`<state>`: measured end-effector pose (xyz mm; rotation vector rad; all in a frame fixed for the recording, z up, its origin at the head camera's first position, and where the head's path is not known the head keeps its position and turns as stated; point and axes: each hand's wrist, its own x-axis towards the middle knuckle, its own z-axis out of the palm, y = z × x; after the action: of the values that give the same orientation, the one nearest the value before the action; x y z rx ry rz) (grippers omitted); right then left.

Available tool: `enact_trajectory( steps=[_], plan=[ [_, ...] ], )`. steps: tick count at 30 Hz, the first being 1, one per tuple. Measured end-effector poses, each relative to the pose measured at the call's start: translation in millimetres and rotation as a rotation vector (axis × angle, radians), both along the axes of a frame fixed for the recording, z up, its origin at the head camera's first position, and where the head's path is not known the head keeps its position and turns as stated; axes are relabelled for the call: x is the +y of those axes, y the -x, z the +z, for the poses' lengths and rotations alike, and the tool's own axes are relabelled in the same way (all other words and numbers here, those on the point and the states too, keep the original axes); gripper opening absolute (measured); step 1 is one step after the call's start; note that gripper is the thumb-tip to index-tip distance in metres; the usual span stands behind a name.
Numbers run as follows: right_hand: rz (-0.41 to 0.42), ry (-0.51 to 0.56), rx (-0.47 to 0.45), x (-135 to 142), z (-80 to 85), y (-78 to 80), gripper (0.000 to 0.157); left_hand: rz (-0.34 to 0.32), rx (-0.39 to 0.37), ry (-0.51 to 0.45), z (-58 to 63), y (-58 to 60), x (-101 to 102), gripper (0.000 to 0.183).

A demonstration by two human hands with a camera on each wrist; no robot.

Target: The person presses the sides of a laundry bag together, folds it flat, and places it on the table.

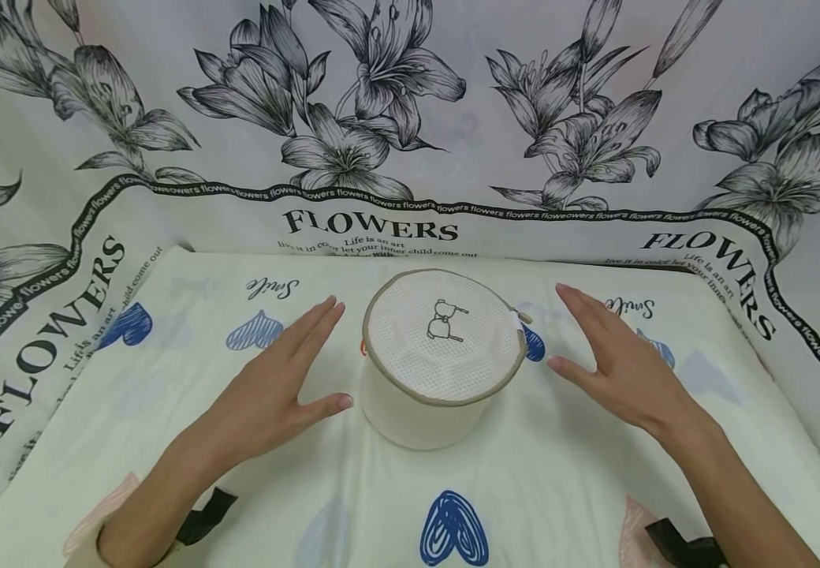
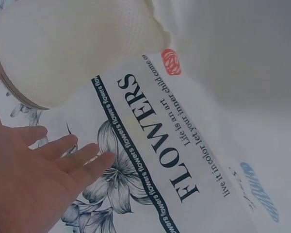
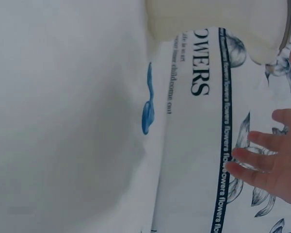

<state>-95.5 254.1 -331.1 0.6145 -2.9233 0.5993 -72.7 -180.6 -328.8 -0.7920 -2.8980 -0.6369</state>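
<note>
Between my hands stands a white round mesh laundry bag [image 1: 410,351], upright on the covered table. Its lid has a beige rim and a line drawing of a small bear [image 1: 443,321]. A zipper pull [image 1: 525,318] sits at the right side of the rim. To the left of the bag, my left hand [image 1: 268,390] is held with fingers straight and thumb spread, apart from it. My right hand [image 1: 626,371] is held likewise on the other side, also not touching the bag. Both wrist views show the bag's pale side wall [image 2: 77,48] and empty, extended fingers.
A white cloth [image 1: 240,513] printed with hearts and "Smile" covers the table. Behind it hangs a curtain-like fabric [image 1: 467,158] with black line flowers and "FLOWERS" lettering. Black straps [image 1: 206,517] show near both wrists.
</note>
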Motion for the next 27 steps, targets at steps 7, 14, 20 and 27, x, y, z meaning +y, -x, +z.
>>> enact_trajectory(
  steps=[7,14,20,27],
  plan=[
    [0.020,0.028,-0.001,-7.5,4.0,3.1,0.083,-0.004,-0.014,-0.025,6.4,2.7,6.7,0.099],
    [0.043,0.148,-0.076,-15.1,7.0,5.4,0.074,-0.014,0.016,-0.054,9.9,7.1,13.6,0.093],
    [0.075,0.292,-0.141,-23.3,7.8,7.1,0.066,-0.063,0.112,-0.135,9.1,11.7,18.9,0.079],
    [0.096,0.392,-0.193,-31.2,5.3,8.1,0.060,-0.097,0.149,-0.229,8.3,13.4,23.9,0.066]
  ],
)
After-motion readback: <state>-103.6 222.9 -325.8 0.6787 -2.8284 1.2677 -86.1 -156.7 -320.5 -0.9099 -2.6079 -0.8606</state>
